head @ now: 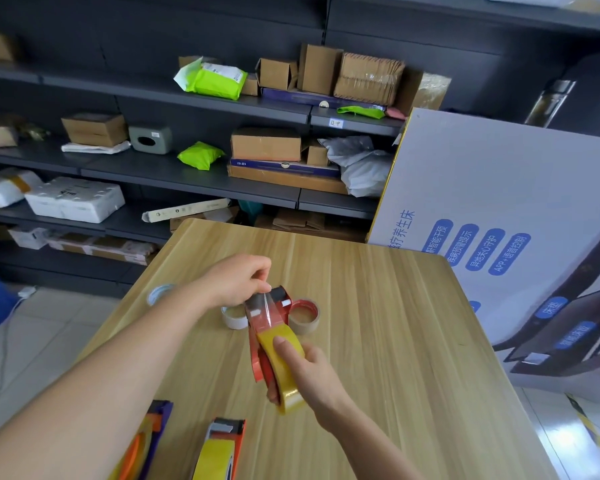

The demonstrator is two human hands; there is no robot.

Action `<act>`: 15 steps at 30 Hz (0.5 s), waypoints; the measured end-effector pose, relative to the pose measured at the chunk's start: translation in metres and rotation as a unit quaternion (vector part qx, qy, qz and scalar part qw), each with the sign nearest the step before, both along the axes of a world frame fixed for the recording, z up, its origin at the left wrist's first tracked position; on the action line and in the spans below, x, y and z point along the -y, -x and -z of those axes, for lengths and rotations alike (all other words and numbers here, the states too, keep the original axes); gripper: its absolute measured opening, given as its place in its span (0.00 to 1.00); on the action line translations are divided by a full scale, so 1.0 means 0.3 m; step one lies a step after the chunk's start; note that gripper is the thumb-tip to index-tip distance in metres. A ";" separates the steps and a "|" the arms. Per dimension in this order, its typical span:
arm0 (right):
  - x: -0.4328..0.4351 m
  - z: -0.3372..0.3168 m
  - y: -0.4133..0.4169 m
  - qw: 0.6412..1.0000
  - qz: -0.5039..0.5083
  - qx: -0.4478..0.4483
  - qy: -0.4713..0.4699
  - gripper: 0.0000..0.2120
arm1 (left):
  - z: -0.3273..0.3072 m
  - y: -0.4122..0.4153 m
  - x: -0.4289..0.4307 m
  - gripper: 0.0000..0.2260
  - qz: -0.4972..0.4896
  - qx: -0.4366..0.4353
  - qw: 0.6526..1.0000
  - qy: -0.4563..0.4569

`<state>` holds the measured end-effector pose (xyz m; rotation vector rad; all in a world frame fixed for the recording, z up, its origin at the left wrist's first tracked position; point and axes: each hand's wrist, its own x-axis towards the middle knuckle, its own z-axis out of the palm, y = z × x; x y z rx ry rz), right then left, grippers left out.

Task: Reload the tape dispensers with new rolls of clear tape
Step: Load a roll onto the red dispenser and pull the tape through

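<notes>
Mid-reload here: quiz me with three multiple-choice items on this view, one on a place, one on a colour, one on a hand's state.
1. Where does the purple dispenser lie? A on a shelf; B on the table, near side; C on the floor.
2. Colour of the held dispenser? A red; B blue; C green.
3. The left hand: A lies flat; B pinches the tape end; C grips a box.
Key: B, it lies by the table's near edge; A, its frame shows red; B, fingertips pinch clear tape at the dispenser's front.
</notes>
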<state>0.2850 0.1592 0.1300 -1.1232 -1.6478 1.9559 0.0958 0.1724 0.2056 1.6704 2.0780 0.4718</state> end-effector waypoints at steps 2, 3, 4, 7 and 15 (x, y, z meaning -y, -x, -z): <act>-0.001 -0.004 -0.006 1.000 -0.003 -0.004 -0.001 0.17 | 0.009 0.004 -0.002 0.09 -0.014 0.004 1.000 -0.012; 0.000 -0.006 -0.007 1.000 -0.007 -0.006 -0.001 0.17 | 0.011 0.006 -0.005 0.10 -0.024 -0.003 1.000 -0.016; 0.002 -0.008 -0.008 1.000 -0.012 -0.009 0.001 0.18 | 0.009 0.006 -0.007 0.10 -0.033 -0.012 0.999 -0.019; 0.006 -0.013 -0.007 1.000 -0.021 -0.012 0.004 0.20 | -0.001 0.000 -0.013 0.09 -0.049 -0.035 0.998 -0.020; 0.005 -0.024 -0.022 0.999 -0.034 -0.007 -0.005 0.20 | 0.002 -0.002 -0.015 0.09 -0.039 -0.120 0.992 -0.019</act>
